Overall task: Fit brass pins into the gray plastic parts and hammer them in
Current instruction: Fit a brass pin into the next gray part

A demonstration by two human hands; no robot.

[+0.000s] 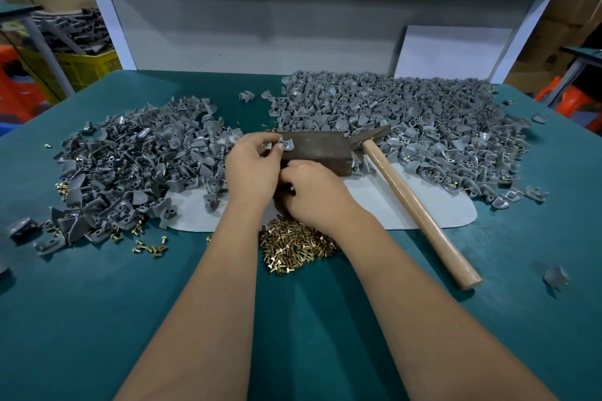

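Head view: left hand pinches gray part atop metal block; right hand curled, pin at fingertips, beside block. Risk: pin misaligned, bends under hammer.

- Left hand: bare, no glove, ring or watch visible.
- Right hand: bare likewise.
- Both forearms uncovered to frame edge; no sleeves visible.

Part heaps flank the block (hammer right); near tabletop open.
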